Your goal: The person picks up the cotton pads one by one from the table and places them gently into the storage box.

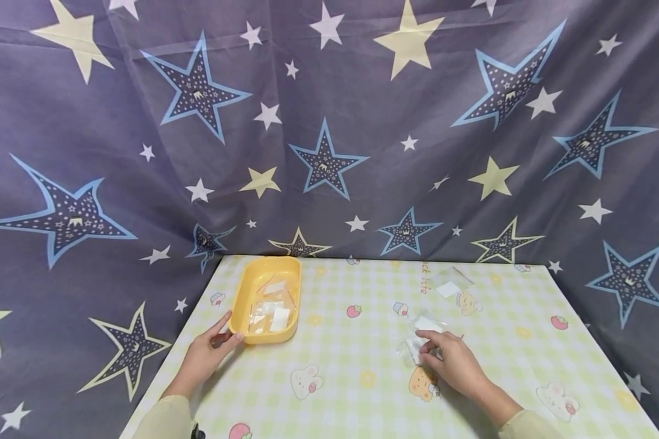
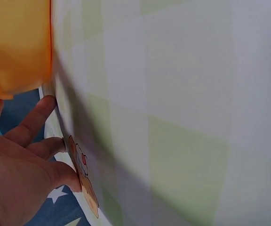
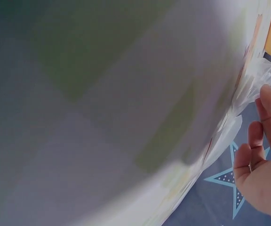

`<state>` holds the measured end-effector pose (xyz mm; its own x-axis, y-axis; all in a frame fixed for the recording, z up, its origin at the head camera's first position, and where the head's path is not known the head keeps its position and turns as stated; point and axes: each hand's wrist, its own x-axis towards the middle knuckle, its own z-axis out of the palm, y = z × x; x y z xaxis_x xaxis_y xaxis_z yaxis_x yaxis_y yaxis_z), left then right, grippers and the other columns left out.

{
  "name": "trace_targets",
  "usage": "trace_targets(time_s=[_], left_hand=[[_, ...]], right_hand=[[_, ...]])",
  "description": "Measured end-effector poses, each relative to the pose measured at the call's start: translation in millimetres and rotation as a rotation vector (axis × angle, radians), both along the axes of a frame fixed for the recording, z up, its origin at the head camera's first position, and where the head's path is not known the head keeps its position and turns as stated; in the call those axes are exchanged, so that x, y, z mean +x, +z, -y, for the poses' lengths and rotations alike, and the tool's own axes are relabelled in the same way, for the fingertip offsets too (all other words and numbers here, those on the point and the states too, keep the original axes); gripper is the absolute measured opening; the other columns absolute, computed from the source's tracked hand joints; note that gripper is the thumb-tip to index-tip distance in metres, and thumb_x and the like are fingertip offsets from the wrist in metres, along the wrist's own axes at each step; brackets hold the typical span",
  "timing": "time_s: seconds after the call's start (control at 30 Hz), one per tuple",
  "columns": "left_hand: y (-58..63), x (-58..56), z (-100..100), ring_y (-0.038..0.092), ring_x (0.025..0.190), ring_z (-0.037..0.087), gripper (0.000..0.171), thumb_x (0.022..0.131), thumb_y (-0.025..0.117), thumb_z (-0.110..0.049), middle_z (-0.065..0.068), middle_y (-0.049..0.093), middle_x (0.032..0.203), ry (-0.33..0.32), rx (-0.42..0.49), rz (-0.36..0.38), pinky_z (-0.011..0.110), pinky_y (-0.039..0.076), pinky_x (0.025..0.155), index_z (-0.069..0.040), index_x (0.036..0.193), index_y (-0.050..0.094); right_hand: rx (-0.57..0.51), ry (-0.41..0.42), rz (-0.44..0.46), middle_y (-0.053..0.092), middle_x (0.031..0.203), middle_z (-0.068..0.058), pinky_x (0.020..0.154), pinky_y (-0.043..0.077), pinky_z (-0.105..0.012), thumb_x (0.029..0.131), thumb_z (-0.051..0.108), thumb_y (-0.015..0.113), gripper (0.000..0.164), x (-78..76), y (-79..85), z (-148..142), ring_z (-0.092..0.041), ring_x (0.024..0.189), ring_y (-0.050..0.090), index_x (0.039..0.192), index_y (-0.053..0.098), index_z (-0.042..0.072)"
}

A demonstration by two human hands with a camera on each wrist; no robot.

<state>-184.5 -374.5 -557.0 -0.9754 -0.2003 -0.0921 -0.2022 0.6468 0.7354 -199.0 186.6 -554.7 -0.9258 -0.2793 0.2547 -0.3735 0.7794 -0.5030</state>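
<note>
In the head view my left hand [image 1: 208, 352] touches the near left corner of a yellow tray [image 1: 293, 332], its fingers fairly straight. The left wrist view shows the tray's side wall [image 2: 22, 47], with the other fingers down by the tabletop. Inside the tray lie several small clear zip bags [image 1: 273, 305] with white labels. Toward the right, my right hand [image 1: 454, 361] pinches a small clear plastic bag [image 1: 413, 350] between thumb and index finger, and the right wrist view shows this bag [image 3: 255, 84] raised at one edge. Another clear bag [image 1: 429, 323] lies just beyond it, partly hidden by my fingers.
One more clear zip bag [image 1: 451, 283] with a white label and a red seal line lies farther back on the right. A green-checked tablecloth [image 1: 351, 347] with printed cartoon figures covers the table. Behind it hangs a dark star-patterned curtain [image 1: 357, 91].
</note>
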Motion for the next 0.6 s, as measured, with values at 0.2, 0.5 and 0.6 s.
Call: trace_targets(time_s=[0.2,0.5,0.6], left_hand=[[-0.7,1.2,1,0.063,0.14,0.038,0.086,0.097,0.072,-0.062,0.018,0.07,0.144,-0.006,0.01,-0.001,0.06,0.046,0.119,-0.032,0.169,0.034],[-1.0,1.3,1,0.063,0.14,0.038,0.088,0.096,0.072,-0.065,0.017,0.069,0.144,0.004,0.0,0.021,0.06,0.048,0.118,-0.032,0.169,0.034],[-0.5,0.2,1,0.063,0.139,0.038,0.089,0.095,0.072,-0.066,0.017,0.07,0.143,0.003,-0.002,0.011,0.06,0.048,0.118,-0.032,0.168,0.035]], right_hand=[[-0.031,0.018,0.055,0.073,0.09,0.024,0.096,0.059,-0.041,0.09,0.016,0.087,0.048,-0.3,-1.5,8,-0.005,0.089,0.064,0.136,0.072,0.015],[0.093,0.042,0.017,0.076,0.097,0.02,0.087,0.055,-0.04,0.085,0.027,0.092,0.055,-0.2,-0.4,20,-0.012,0.094,0.068,0.135,0.073,0.017],[0.128,0.049,-0.019,0.076,0.093,0.02,0.09,0.055,-0.044,0.087,0.021,0.09,0.05,-2.6,1.6,27,-0.01,0.091,0.067,0.133,0.074,0.018]])
